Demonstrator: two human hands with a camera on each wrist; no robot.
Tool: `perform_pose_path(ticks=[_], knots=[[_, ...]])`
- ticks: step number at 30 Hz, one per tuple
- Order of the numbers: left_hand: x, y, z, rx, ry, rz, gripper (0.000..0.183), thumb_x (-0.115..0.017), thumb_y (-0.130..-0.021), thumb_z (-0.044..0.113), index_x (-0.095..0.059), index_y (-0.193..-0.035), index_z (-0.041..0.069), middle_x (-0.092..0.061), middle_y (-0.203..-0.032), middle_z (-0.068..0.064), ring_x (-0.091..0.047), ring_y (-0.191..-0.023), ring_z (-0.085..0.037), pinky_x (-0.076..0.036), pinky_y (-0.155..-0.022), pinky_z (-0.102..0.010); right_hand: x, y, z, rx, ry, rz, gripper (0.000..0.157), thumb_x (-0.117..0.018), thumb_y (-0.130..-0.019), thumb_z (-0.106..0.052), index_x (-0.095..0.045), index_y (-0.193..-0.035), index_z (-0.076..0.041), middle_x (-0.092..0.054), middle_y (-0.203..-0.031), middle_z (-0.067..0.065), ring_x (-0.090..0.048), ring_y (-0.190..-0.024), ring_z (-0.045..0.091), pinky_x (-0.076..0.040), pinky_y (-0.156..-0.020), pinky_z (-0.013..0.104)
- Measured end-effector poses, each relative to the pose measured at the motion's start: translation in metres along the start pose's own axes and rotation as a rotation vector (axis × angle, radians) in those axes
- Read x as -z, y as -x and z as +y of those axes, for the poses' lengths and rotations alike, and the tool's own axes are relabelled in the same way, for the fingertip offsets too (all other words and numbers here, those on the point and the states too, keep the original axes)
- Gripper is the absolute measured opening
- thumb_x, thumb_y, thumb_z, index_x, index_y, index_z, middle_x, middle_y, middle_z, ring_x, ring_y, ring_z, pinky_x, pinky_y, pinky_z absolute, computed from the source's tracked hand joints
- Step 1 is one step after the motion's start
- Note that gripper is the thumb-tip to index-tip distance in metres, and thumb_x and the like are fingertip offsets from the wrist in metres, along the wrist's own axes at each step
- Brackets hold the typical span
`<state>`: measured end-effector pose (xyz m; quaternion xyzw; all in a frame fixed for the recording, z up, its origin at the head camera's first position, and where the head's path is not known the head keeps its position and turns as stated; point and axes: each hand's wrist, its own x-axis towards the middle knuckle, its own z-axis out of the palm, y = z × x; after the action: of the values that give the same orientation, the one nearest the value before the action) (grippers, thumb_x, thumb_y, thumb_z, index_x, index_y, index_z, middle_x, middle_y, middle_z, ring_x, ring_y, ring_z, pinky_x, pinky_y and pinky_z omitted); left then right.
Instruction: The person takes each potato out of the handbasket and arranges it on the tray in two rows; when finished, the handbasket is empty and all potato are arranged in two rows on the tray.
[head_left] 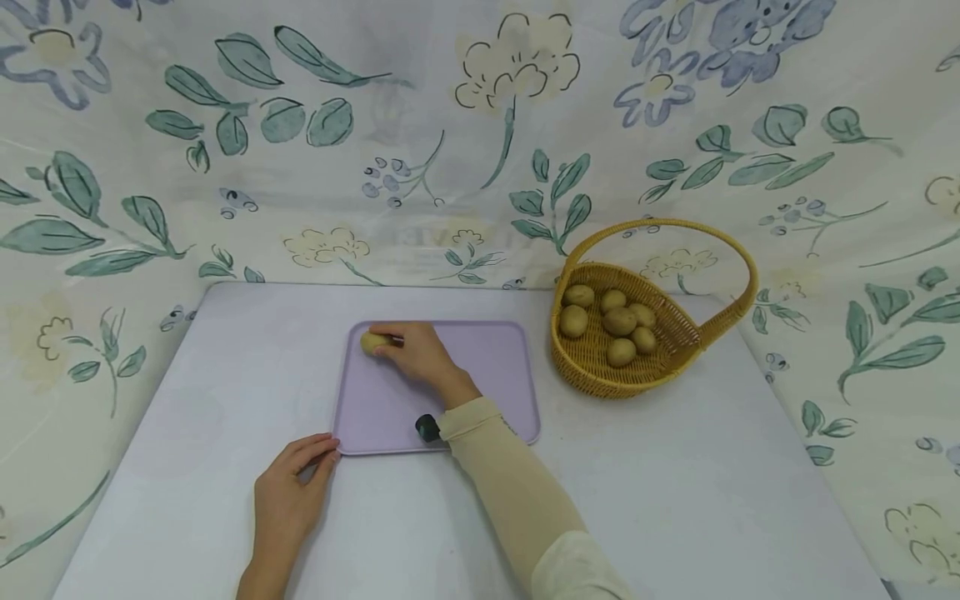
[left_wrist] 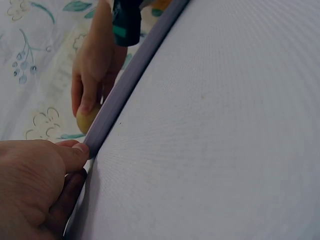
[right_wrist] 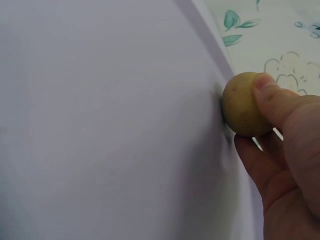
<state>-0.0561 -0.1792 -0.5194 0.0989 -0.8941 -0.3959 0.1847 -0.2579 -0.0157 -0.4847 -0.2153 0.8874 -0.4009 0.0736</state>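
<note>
Potato (head_left: 369, 342): round, smooth-skinned and dull yellow, it sat at the far left corner of the tray (head_left: 480, 367), close against the rim; whether it rested on the tray's floor could not be told.
Right hand (head_left: 420, 354): it reached over the tray from the table's near edge, its fingers pinching the potato, with the thumb on one side and the fingertips on the other.
Left hand (head_left: 292, 492): it lay by the tray's near left corner, thumb and fingers pinching the rim there, the other fingers bent beneath.
Tray: a flat lilac rectangle with rounded corners and a low raised rim, its surface smooth and matt; it lay nearer the table's far edge than its near one, a little left of the middle.
Basket (head_left: 592, 385): woven in golden strands, leaf-shaped, with one tall arching handle and a ribbed wall; it stood by the table's far edge, towards the far right corner, just beside the tray.
Basket potatoes (head_left: 621, 352): seven showed, rounded to oval and brownish yellow, most bunched together over the bare weave.
Table (head_left: 637, 483): pale, flat and smooth.
Cloth (head_left: 397, 225): white with blue and cream flowers and green leaves, it hung behind the table's far edge, softly creased.
Sleeve (head_left: 510, 467): beige fabric, close-fitting on the right forearm.
Device (head_left: 427, 427): small, black and blocky, at the right wrist.
</note>
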Motion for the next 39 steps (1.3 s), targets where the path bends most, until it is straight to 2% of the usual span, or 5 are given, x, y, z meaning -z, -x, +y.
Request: perform_pose_path(ticks=[8, 18, 29, 39], knots=[[0.0004, 0.0006, 0.0018, 0.002, 0.012, 0.014, 0.02, -0.082, -0.082, 0.0, -0.081, -0.098, 0.011, -0.078, -0.109, -0.001, -0.038, -0.097, 0.034, -0.032, -0.089, 0.008, 0.0007, -0.0023, -0.005, 0.006, 0.034, 0.003, 0.041, -0.076, -0.092, -0.026, -0.069, -0.132, -0.022, -0.069, -0.135, -0.002, -0.064, -0.126, 0.013, -0.049, -0.107, 0.02], [-0.0011, -0.0002, 0.0032, 0.019, 0.026, 0.004, 0.018, -0.082, -0.083, 0.001, -0.081, -0.099, 0.01, -0.078, -0.11, -0.001, -0.041, -0.092, 0.034, -0.033, -0.086, 0.008, -0.0049, -0.0051, -0.0069, 0.01, 0.033, 0.06, 0.041, -0.076, -0.092, -0.023, -0.069, -0.132, -0.019, -0.068, -0.137, -0.002, -0.063, -0.128, 0.014, -0.048, -0.109, 0.02], [0.0016, -0.0002, 0.003, 0.014, 0.001, -0.001, 0.018, -0.082, -0.083, 0.0, -0.081, -0.098, 0.01, -0.078, -0.109, 0.0, -0.039, -0.094, 0.033, -0.032, -0.087, 0.009, -0.0078, -0.0045, -0.0097, -0.018, 0.046, 0.067, 0.04, -0.076, -0.093, -0.026, -0.069, -0.132, -0.021, -0.069, -0.135, -0.003, -0.063, -0.126, 0.013, -0.05, -0.107, 0.023], [0.0014, 0.0, 0.002, 0.021, -0.002, -0.008, 0.018, -0.082, -0.083, 0.001, -0.081, -0.099, 0.01, -0.077, -0.11, 0.0, -0.04, -0.094, 0.032, -0.031, -0.087, 0.009, -0.0064, -0.0041, -0.0085, 0.011, 0.042, 0.072, 0.045, -0.078, -0.092, -0.027, -0.067, -0.135, -0.02, -0.067, -0.139, -0.004, -0.061, -0.13, 0.013, -0.048, -0.111, 0.023]])
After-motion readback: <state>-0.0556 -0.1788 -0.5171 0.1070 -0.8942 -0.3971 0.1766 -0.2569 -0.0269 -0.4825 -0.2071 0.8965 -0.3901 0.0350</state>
